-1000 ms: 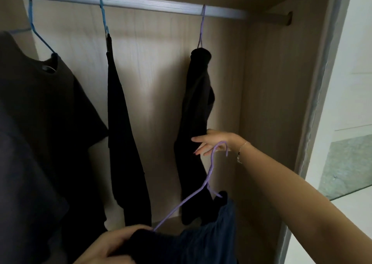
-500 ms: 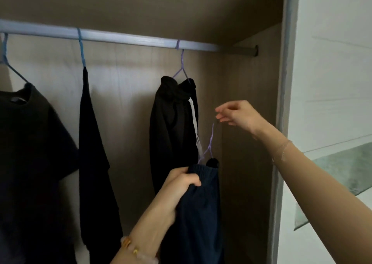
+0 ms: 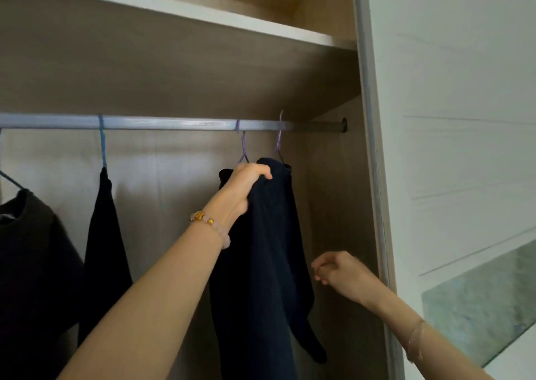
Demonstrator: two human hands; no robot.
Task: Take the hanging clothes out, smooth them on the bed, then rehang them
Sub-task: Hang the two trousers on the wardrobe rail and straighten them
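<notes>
Inside the wardrobe [image 3: 333, 205], the dark garment [image 3: 269, 249] hangs from the rail [image 3: 174, 124] on a purple hanger [image 3: 279, 144]; the left hand [image 3: 246, 188] bunches its top, steadying it, while the right hand [image 3: 339, 272] hangs loosely curled, holding nothing.

Dark navy garment [image 3: 269, 249] on a purple wire hanger [image 3: 279, 144], hooked over the closet rail [image 3: 174, 123] near its right end; top gathered, cloth falling in long folds to a pointed lower tip. Just left, a second purple hanger [image 3: 243, 147] with a black garment [image 3: 224, 175], mostly hidden. Further left, a narrow black garment [image 3: 106, 234] hanging edge-on from a blue hanger [image 3: 102, 144]. At far left, a black T-shirt [image 3: 32, 263], facing front, on another blue hanger [image 3: 11, 180].
</notes>
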